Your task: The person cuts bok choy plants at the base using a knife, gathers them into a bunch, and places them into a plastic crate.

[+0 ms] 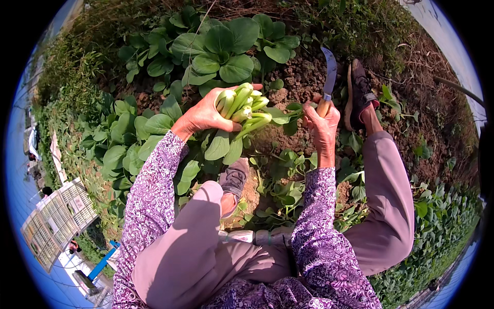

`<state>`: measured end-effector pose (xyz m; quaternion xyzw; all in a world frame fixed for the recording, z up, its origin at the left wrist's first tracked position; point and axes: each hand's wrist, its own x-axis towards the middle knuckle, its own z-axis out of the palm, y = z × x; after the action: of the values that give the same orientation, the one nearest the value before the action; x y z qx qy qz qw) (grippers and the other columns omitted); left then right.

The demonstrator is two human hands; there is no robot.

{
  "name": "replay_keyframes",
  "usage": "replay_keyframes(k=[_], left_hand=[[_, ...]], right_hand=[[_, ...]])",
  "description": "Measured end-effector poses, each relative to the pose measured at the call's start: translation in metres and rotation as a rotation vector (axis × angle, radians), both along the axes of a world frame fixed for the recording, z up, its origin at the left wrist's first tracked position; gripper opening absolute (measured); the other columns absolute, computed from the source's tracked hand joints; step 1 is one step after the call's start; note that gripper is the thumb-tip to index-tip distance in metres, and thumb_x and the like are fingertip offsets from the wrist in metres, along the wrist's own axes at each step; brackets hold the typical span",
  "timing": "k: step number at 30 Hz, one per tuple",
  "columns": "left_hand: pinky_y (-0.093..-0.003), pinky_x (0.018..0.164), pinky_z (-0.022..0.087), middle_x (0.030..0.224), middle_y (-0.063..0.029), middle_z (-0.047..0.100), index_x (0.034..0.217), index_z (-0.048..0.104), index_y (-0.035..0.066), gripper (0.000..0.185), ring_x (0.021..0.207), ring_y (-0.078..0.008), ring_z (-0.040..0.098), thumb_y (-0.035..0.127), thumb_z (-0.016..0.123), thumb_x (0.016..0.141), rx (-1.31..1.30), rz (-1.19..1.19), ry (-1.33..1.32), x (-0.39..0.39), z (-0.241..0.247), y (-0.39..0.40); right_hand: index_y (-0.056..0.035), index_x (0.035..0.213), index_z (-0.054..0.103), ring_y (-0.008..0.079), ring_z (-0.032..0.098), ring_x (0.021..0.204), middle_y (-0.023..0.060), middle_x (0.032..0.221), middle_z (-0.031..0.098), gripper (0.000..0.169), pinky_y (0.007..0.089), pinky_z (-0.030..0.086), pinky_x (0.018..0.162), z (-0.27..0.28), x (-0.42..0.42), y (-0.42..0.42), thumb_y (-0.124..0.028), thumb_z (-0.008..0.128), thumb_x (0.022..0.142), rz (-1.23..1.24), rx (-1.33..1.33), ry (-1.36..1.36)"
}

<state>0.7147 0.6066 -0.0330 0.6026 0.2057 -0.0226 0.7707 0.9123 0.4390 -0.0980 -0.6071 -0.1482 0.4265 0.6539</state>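
Pale green cut stems [241, 102] of leafy greens, probably bok choy, are bunched in my left hand [204, 112], stem ends facing right. Their broad leaves [220, 146] hang below the hand. My right hand [323, 123] grips the wooden handle of a knife [330, 71] whose curved metal blade points away from me. A small green leaf with a thin stalk [291, 116] also sits at the fingers of my right hand, on the side towards the bunch. The two hands are apart, above the soil between my feet.
Rooted leafy greens [222, 50] grow ahead, and more [123, 135] stand to the left. Brown clods of soil [297, 81] lie beyond my hands. Loose leaves [287, 193] cover ground between my shoes [359, 96]. Dense low plants [444, 216] spread at right; a building [60, 220] rises far left.
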Motion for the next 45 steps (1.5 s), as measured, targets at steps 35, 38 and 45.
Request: replay_keyframes(k=[35,38,45], left_hand=[[-0.0347,0.06,0.044,0.132,-0.0242,0.036,0.074,0.059,-0.003,0.017,0.061,-0.0252,0.057,-0.001,0.06,0.057,1.758,-0.692,0.175,0.107,-0.051,0.032],[-0.0337,0.06,0.043,0.133,-0.0276,0.034,0.071,0.061,-0.004,0.011,0.059,-0.0206,0.057,-0.002,0.058,0.061,1.879,-0.622,0.232,0.104,-0.07,0.058],[-0.0324,0.063,0.042,0.126,-0.0256,0.043,0.074,0.057,-0.002,0.012,0.065,-0.0197,0.056,0.0,0.059,0.062,2.048,-0.59,0.299,0.077,-0.087,0.079]], right_hand=[[0.0055,0.074,0.047,0.0332,0.053,0.051,0.0189,0.057,0.051,0.031,0.0405,0.043,0.048,-0.088,0.032,0.095,-0.021,0.048,0.089,0.329,-0.191,-0.856],[0.0025,0.079,0.049,0.0345,0.054,0.055,0.0192,0.059,0.053,0.022,0.0427,0.042,0.048,-0.096,0.029,0.099,-0.018,0.052,0.087,0.333,-0.044,-1.239],[-0.0001,0.07,0.04,0.0349,0.054,0.053,0.0191,0.059,0.054,0.027,0.0427,0.039,0.045,-0.09,0.019,0.098,-0.016,0.052,0.087,0.34,-0.128,-0.955]])
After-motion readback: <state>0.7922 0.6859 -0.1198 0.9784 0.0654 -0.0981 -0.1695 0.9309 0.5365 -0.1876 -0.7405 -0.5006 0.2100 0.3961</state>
